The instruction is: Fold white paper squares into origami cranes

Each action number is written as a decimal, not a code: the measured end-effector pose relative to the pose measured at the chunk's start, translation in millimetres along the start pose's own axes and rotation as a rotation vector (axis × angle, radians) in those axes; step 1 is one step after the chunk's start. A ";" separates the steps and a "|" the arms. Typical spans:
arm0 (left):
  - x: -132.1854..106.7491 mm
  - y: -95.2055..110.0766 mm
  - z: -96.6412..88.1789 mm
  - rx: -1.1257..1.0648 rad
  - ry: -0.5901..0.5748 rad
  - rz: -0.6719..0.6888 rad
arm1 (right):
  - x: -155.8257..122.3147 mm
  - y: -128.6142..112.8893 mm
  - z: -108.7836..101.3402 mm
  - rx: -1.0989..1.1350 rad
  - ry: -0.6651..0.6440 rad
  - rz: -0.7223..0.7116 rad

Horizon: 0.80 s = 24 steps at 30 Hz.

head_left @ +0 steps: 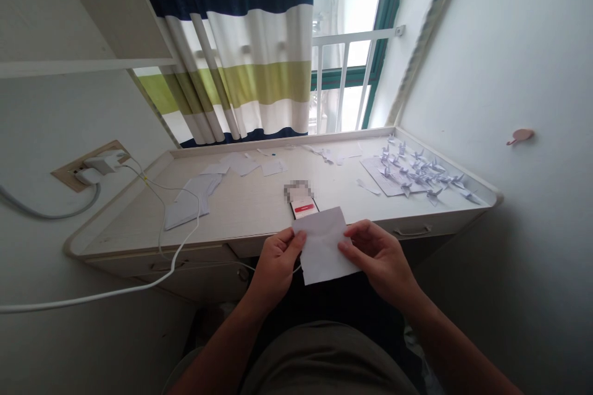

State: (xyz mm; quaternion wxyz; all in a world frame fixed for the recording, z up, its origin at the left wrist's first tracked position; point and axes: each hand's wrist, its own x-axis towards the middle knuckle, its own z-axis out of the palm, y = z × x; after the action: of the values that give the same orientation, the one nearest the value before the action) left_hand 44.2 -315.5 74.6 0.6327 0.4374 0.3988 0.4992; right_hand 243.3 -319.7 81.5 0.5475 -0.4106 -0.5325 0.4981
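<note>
A white desk fills the middle of the view. Folded paper cranes cluster at two o'clock, loose paper scraps lie at eleven, and a black phone sits at twelve. A white charger plugs into a wall socket at ten, below a striped curtain.

The sheet of paper I'm holding is thin, matt and white, the same plain stock as the folded paper cranes at the right end of the tabletop. That tabletop is smooth laminate with a faint wood grain and a soft sheen. The curtain is matt woven cloth, the window rail looks like smooth painted metal, and the charger and its cable are white plastic.
</note>
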 end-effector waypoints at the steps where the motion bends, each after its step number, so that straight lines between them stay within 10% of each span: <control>1: -0.1 -0.3 0.3 -0.002 -0.012 -0.002 | 0.6 0.3 0.9 0.042 0.010 0.027; 17: 9.4 -0.4 1.5 -0.028 -0.046 -0.013 | -2.6 0.6 10.6 -0.222 0.147 -0.068; 24: 15.7 6.4 -2.4 0.039 -0.062 -0.065 | -9.7 2.5 15.8 -0.525 0.187 -0.566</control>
State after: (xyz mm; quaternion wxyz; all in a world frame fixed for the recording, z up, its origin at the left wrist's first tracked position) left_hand 43.0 -299.0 78.9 0.6521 0.4516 0.4028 0.4567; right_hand 228.0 -330.0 78.9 0.5858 -0.4170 -0.6817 0.1348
